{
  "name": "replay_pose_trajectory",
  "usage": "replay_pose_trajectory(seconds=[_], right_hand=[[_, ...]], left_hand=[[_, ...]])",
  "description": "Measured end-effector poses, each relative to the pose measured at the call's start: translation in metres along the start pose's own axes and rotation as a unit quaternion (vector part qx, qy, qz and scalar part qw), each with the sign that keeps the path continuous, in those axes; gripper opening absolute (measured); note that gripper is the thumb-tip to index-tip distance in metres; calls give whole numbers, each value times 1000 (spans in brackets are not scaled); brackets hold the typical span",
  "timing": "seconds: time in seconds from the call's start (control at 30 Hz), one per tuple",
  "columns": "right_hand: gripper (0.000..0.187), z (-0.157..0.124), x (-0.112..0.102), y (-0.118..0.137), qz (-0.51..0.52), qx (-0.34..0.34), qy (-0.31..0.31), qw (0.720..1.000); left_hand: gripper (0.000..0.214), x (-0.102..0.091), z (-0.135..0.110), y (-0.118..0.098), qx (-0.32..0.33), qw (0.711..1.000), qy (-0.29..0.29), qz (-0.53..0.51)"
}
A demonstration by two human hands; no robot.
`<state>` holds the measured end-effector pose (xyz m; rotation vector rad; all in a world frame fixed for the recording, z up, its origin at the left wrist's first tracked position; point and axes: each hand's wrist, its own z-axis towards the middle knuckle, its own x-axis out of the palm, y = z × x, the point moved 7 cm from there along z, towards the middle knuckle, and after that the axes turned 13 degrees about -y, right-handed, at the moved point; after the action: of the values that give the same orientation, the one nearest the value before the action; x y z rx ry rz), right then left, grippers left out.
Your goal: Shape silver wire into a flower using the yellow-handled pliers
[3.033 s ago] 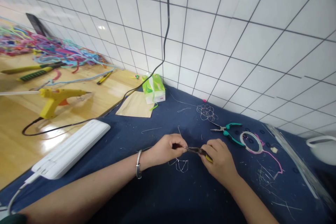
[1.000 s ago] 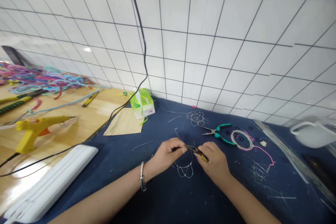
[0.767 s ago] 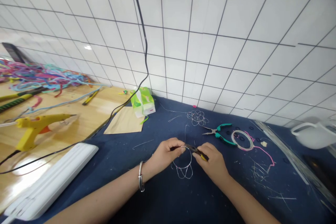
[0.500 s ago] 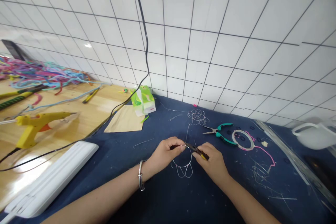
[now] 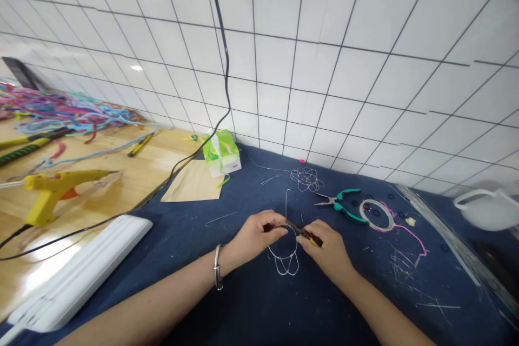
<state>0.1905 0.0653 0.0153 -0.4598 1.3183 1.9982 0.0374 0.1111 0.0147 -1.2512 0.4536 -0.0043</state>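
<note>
A thin silver wire ring (image 5: 296,247) with small petal-like loops hangs below my fingers, over the dark blue cloth. My left hand (image 5: 261,232) pinches the ring's upper left side. Dark pliers with a yellow handle (image 5: 314,239) are gripped in my right hand (image 5: 328,248), and their jaws lie across the top of the ring beside my left fingertips. A free wire end (image 5: 286,204) stands up from that spot. My fingers partly hide the jaws and the top of the ring.
Teal-handled pliers (image 5: 340,203), a white roll with pink cord (image 5: 377,215) and wire scraps (image 5: 405,267) lie to the right. A looped wire flower (image 5: 307,178) is near the tiled wall. At left are a white power strip (image 5: 85,270) and a yellow glue gun (image 5: 52,189).
The pliers' jaws have moved slightly left, closer to my left fingers. The ring and its free wire end have shifted a little. Both hands stay in nearly the same place.
</note>
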Motion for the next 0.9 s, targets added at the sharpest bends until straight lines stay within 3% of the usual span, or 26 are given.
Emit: replay_pose_trajectory(seconds=[0.3,0.9], right_hand=[[7,-1,3,-3,14,26,20,999],[11,1,3,-4,18,78,50,996]], left_hand=[[13,0,0,5,-27,999,9,-26],[13,-7,2,1,-16,1000,-6,-24]])
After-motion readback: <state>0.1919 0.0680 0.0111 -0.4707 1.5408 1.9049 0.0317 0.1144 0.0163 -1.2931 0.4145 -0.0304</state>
